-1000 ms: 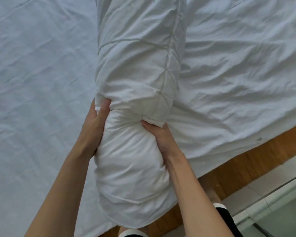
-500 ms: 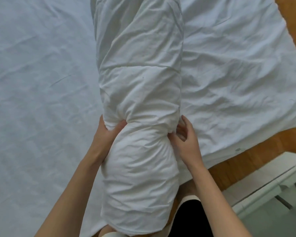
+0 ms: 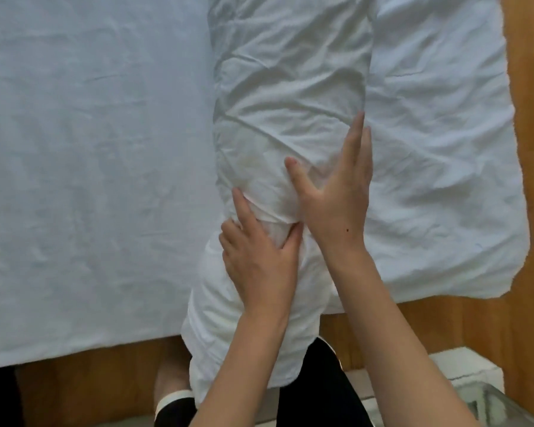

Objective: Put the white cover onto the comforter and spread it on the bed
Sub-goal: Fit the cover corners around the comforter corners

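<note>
comforter [image 3: 253,322]: rolled into a long bundle, lengthwise on the bed [image 3: 90,149], near end overhanging the bed's near edge
white cover [image 3: 290,97]: sleeved over the comforter's far part, its rim bunched at mid-roll
left hand [image 3: 259,260]: on the comforter at the cover rim, fingers curled into bunched fabric
right hand [image 3: 336,186]: flat on the cover beside the rim, fingers straight and spread
floor [image 3: 530,149]: wood, beyond the bed's right side
</note>
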The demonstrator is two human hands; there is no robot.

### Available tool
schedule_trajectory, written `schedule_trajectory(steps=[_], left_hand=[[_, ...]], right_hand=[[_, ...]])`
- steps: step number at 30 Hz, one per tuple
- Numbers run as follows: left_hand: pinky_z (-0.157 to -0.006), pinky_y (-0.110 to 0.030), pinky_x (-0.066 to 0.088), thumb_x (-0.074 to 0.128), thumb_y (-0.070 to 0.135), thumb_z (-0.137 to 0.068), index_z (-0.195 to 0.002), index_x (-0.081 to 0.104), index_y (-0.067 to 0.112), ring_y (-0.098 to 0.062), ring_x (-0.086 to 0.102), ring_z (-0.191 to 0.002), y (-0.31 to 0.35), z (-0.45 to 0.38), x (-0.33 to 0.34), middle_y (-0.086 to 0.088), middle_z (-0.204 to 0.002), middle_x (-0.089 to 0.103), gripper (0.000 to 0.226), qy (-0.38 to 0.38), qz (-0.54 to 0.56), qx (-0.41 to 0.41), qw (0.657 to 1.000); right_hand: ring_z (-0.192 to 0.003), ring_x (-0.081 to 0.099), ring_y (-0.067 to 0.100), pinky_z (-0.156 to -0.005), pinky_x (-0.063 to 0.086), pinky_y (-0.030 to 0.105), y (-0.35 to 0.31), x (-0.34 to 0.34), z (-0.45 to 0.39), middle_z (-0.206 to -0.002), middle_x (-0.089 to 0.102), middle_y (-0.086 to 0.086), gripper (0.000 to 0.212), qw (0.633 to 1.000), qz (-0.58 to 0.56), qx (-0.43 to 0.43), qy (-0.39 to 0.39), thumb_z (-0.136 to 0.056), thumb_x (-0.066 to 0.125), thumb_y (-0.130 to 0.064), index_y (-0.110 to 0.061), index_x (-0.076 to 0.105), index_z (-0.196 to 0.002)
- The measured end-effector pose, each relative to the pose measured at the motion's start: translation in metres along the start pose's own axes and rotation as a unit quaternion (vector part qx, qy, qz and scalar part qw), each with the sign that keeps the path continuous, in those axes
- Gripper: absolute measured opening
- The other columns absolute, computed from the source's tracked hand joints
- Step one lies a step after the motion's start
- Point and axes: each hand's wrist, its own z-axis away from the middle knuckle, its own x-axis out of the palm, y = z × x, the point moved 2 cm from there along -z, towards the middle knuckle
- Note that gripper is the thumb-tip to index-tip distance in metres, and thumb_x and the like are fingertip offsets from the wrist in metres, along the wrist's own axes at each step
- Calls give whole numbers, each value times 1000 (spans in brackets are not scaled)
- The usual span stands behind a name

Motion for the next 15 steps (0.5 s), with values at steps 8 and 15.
schedule_trajectory(steps=[8, 15], left_hand=[[-93, -44, 46, 68, 33, -73, -149, 28, 18, -33, 49, -112, 59, 66, 47, -22, -132, 48, 88, 51, 49, -8, 997], [-78, -31, 51, 53, 25, -79, -115, 61, 18, -14, 63, -87, 11, 32, 21, 12, -99, 66, 37, 85, 243, -33, 966]], right_hand=[[-133, 45, 31, -114, 24, 48, 10, 4, -61, -132, 60, 7, 34, 773, 195, -587, -138, -95, 53, -39, -17, 69, -116], [-65, 58, 29, -78, 47, 36, 25, 28, -75, -68, 61, 7, 39, 734, 206, -637, -115, -99, 44, -30, -11, 60, -70]])
